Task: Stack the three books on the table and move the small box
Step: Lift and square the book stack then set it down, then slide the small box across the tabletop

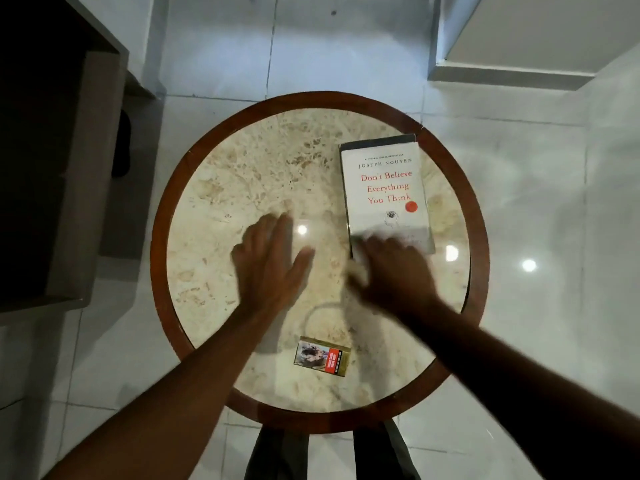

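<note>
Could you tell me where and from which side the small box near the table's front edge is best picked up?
The small box lies flat on the table, its long axis running left to right. Probably best to come from above and pinch its two long edges, near and far. Both are free, and the left hand is open and empty nearby.

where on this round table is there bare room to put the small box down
Bare marble runs along the far-left arc, between the wooden rim and the left hand. It is crowded on the right, where the book stack sits under the right hand. The small box lies at the near edge.
</note>
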`<move>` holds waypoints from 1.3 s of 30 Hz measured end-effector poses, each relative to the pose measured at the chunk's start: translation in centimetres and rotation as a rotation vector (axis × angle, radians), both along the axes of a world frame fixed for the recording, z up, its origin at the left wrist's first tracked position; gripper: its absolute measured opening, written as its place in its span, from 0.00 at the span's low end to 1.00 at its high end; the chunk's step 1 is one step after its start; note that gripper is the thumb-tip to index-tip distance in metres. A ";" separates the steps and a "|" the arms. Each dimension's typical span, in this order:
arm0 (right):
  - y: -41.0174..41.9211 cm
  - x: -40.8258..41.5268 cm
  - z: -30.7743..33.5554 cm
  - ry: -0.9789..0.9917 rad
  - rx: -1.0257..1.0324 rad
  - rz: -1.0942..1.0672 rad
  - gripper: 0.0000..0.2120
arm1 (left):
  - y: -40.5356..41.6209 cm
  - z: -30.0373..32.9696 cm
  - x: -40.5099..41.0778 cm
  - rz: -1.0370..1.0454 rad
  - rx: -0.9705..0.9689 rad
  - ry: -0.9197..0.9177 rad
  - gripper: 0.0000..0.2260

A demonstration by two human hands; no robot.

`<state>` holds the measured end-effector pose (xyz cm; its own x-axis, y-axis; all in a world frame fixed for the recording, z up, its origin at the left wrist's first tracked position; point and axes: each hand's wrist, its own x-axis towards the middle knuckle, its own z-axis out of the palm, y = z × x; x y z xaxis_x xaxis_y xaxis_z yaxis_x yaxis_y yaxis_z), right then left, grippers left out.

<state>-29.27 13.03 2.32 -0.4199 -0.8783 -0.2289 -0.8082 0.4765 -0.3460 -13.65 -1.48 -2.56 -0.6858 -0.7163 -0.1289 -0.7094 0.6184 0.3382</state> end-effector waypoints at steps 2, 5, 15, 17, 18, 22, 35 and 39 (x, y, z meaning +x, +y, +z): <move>2.0 5.9 -0.6 -0.033 0.187 0.310 0.38 | -0.3 -1.5 4.2 -0.081 -0.020 -0.246 0.35; 4.1 10.8 -1.7 0.024 0.385 0.500 0.50 | -0.3 -3.8 7.6 -0.166 0.033 -0.359 0.39; -2.0 7.5 -1.8 -0.178 0.202 0.122 0.29 | -0.7 -4.8 7.4 -0.192 -0.055 -0.296 0.39; -6.1 5.3 -1.6 -0.171 0.098 -0.026 0.31 | -0.8 -5.2 7.7 -0.192 -0.042 -0.275 0.39; -8.5 4.6 -1.7 -0.177 0.056 -0.075 0.32 | -0.8 -5.4 7.9 -0.189 -0.034 -0.264 0.38; -17.7 2.3 -3.0 -0.163 0.006 -0.153 0.35 | -0.4 -5.6 8.0 -0.181 -0.033 -0.231 0.38; -26.5 0.6 -5.1 -0.107 0.011 -0.145 0.40 | -0.7 -5.5 7.5 -0.167 -0.086 -0.179 0.39; -26.2 0.7 -5.2 -0.124 0.005 -0.146 0.42 | -0.6 -5.9 7.8 -0.168 -0.106 -0.196 0.39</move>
